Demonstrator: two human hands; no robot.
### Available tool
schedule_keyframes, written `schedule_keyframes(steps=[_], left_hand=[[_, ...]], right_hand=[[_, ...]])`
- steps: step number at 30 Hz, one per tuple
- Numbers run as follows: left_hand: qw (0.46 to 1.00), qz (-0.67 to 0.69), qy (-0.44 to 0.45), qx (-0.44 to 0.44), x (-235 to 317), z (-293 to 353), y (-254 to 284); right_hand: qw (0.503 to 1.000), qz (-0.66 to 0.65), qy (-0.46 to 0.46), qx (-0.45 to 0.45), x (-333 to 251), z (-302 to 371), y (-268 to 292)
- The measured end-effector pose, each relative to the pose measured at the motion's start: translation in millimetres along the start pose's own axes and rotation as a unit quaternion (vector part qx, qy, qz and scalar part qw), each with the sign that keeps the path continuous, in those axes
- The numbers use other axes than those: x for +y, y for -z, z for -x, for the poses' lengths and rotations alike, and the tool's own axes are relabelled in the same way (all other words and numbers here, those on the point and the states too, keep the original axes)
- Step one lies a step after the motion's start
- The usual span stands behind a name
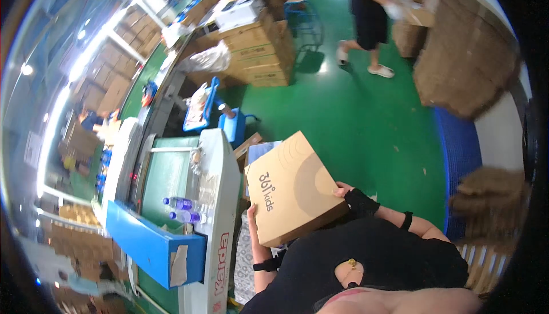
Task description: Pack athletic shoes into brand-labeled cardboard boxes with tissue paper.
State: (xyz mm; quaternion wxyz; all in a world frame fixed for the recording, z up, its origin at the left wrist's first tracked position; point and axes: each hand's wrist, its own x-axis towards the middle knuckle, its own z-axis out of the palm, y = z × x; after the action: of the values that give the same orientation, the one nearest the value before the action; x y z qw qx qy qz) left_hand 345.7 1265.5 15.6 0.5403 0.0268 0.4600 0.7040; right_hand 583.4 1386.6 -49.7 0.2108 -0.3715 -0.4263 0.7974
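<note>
Held closed cardboard box (pixel 294 191) just in front of black shirt (pixel 400 262), right of conveyor (pixel 224 199). Grasped left side with left hand (pixel 252 215), right edge with right hand (pixel 343 190). Could not see contents; judged fairly light, stiff-walled, maybe slightly slippery on smooth faces. Seemed best taken by opposite sides, low down, without squeezing lid.

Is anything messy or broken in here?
A bit messy: a small pale scrap lies on the green floor, maybe litter, and crumpled clear plastic sits loose by the stacked boxes. The brown box between the left hand and right hand shows no clear damage.
</note>
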Motion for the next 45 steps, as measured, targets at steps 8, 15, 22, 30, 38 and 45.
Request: schedule_keyframes(steps=[8, 15, 22, 30, 38, 45], left_hand=[[0.982, 0.063, -0.072, 0.164, 11, -93, -55], [0.979, 0.090, -0.113, 0.142, 38, -277, -110], [0.995, 0.079, 0.015, 0.063, 111, -451, -204], [0.991, 0.059, -0.018, 0.117, 162, -600, -246], [0.934, 0.154, -0.200, 0.252, 231, -673, -252], [0.865, 0.175, -0.342, 0.324, 306, -722, -244]], right_hand=[[0.976, 0.058, -0.172, -0.118, -190, -129, 7], [0.975, 0.151, 0.014, -0.160, -217, -313, 78], [0.992, 0.014, -0.008, -0.127, -356, -429, 110], [0.979, 0.013, -0.027, -0.203, -418, -637, 124], [0.937, 0.129, -0.148, -0.288, -512, -813, 62], [0.871, 0.249, -0.171, -0.388, -543, -930, -66]])
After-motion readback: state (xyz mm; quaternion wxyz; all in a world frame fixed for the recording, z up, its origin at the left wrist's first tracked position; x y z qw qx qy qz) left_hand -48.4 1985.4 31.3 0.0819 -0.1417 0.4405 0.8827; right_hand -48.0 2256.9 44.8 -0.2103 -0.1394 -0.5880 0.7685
